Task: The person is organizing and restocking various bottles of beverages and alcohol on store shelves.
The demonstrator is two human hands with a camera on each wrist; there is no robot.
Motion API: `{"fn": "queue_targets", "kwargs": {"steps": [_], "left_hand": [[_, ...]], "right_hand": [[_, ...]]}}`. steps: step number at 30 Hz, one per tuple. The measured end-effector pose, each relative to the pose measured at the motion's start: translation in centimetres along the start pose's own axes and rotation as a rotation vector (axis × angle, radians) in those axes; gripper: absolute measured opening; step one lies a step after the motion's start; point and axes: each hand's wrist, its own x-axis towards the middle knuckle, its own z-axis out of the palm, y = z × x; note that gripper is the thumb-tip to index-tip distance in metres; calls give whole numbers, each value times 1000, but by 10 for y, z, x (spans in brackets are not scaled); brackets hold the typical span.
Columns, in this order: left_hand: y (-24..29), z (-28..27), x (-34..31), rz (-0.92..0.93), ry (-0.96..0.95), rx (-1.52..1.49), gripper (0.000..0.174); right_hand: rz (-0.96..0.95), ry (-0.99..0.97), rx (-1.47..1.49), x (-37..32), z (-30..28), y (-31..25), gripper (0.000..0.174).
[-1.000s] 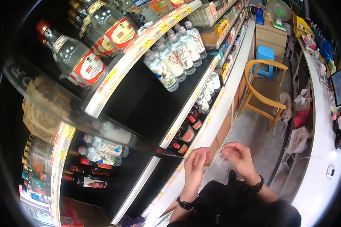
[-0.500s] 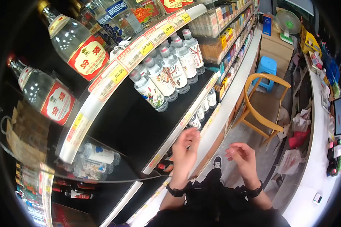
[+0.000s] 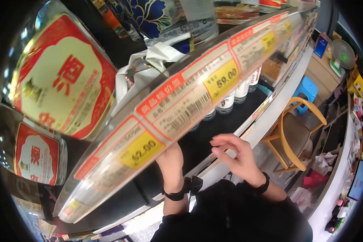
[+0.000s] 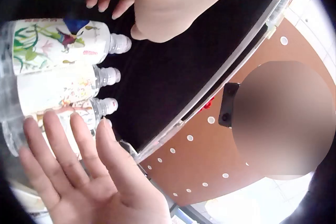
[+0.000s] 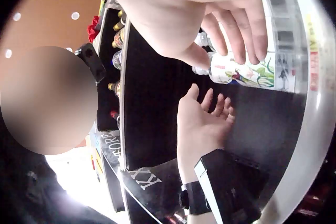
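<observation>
My left hand (image 3: pixel 171 161) reaches under the upper shelf's price-tag strip (image 3: pixel 181 105), which hides its fingers in the head view. In the right wrist view the left hand (image 5: pixel 202 127) has its fingers loosely spread over the black shelf, holding nothing. My right hand (image 3: pixel 238 159) hovers at the front of that shelf, fingers slightly bent and empty. Clear bottles with white illustrated labels stand on the shelf, one with a bird-and-plant label (image 4: pixel 60 45). The right hand's fingers (image 5: pixel 239 29) overlap these bottles in the right wrist view.
Large liquor bottles with red-and-white labels (image 3: pixel 64 76) and a crumpled white bag (image 3: pixel 149 64) stand on the upper shelf close to the head. To the right are a wooden armchair (image 3: pixel 292 133), a blue stool (image 3: pixel 305 92) and a white counter (image 3: pixel 330 193).
The head has come closer to the upper shelf, so its labels look much bigger. My left hand has gone in under the shelf edge; my right hand has come up towards the lower shelf.
</observation>
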Motion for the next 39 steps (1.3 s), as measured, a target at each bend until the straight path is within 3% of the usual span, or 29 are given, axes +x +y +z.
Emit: {"fn": "queue_targets", "kwargs": {"steps": [1, 5, 9, 13, 27, 39], "left_hand": [[-7, -5, 8, -11, 11, 26, 25], [-57, -32, 42, 108, 34, 216, 29], [-57, -42, 63, 127, 90, 291, 30], [-51, -46, 102, 123, 143, 328, 30], [-38, -34, 84, 114, 192, 418, 30], [-24, -51, 42, 105, 172, 452, 30]], "right_hand": [[-75, -19, 0, 7, 3, 4, 29], [-15, -111, 99, 20, 4, 18, 28], [126, -206, 125, 25, -5, 11, 28], [35, -275, 177, 33, -14, 10, 26], [30, -402, 172, 51, -7, 10, 24], [-89, -441, 138, 56, 12, 13, 24]]}}
